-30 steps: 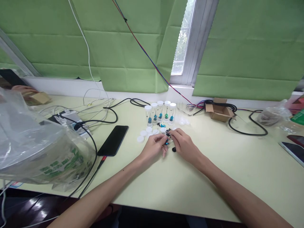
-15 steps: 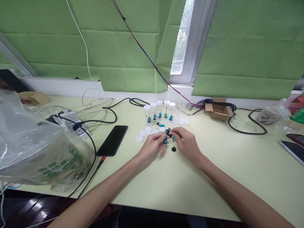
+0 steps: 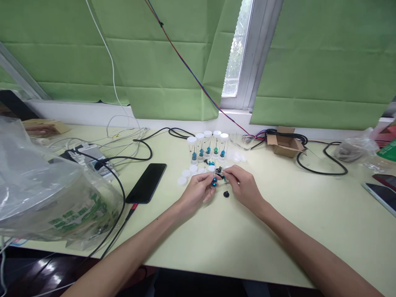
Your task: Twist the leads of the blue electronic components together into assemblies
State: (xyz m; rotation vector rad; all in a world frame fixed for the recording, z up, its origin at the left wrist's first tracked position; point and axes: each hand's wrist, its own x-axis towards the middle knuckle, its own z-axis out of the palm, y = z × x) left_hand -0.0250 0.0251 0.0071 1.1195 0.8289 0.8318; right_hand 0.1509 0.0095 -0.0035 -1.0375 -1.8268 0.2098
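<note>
Left hand [image 3: 197,189] had a blue part [image 3: 214,182] pinched between thumb and fingers, thin metal rod [image 3: 214,173] sticking up from it. Part sat at the fingertips, above the near side of the small-parts clutter. Right hand [image 3: 245,182] was just across from it, thumb and fingers drawn close together, a teal bit [image 3: 225,179] right at the tips. Too small and half covered, so couldn't tell if that hand was gripping it or just beside it.

Black knob [image 3: 226,194] lay on the table [image 3: 262,247] between the hands, nearer the person. Black parts [image 3: 219,171] were heaped just beyond the fingers, a few loose blue pieces [image 3: 211,163] a bit farther back.

Five clear tubes [image 3: 208,147] stood upright behind that, white lids on, blue or green pieces inside. Loose white caps [image 3: 182,180] lay flat near the left hand. Phone [image 3: 147,183] was on the left, screen dark, next to a bulky plastic bag [image 3: 62,202]. Open cardboard box [image 3: 286,148] sat back right, black cable [image 3: 321,175] beside it.
</note>
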